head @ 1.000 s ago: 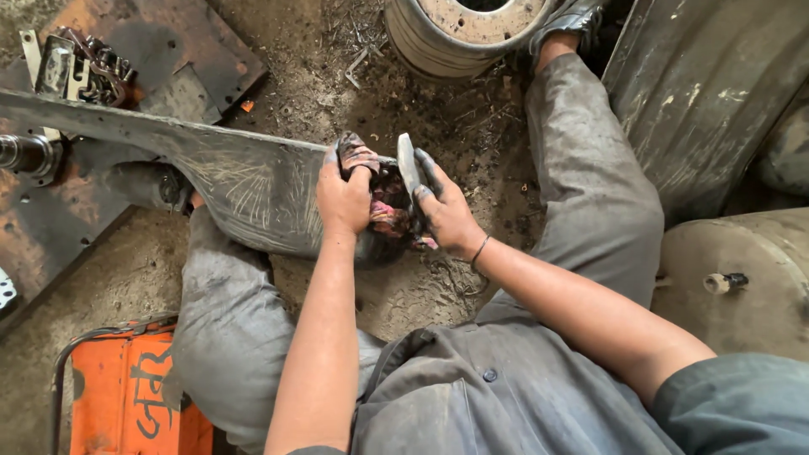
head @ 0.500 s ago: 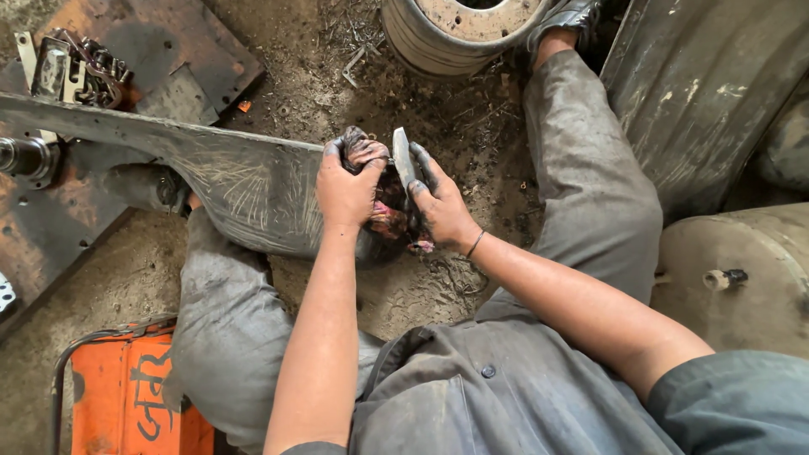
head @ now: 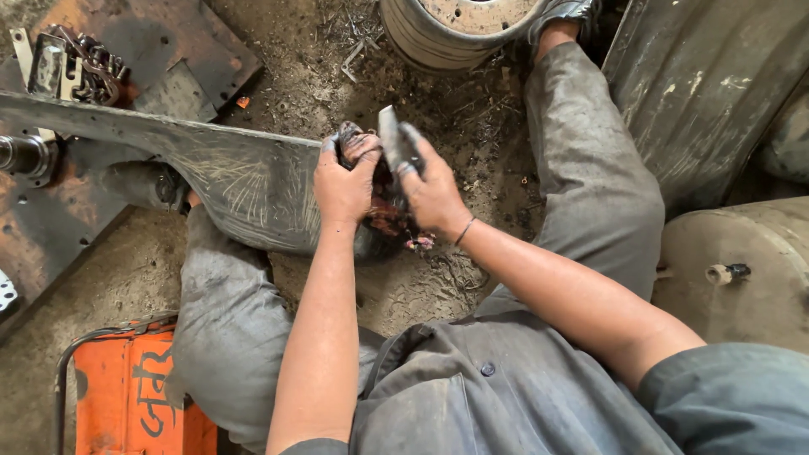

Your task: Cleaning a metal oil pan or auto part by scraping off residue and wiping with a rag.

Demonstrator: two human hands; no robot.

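Both hands meet at the near end of the long metal beam, which runs away to the person's left. Left hand is clamped over a greasy rag there; right hand grips a flat metal blade, upright, just beside the left.

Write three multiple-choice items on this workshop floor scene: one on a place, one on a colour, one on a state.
1. Where is the round metal drum?
A. top centre
B. bottom left
C. far right

2. What colour is the box with the metal frame at bottom left?
A. blue
B. orange
C. white

3. What is the right hand doing?
A. lying flat on the ground
B. gripping a flat grey metal piece
C. resting on the knee

A: the drum sits by the foot at top. B: its side is orange. B: fingers close round the piece, beside the left hand.
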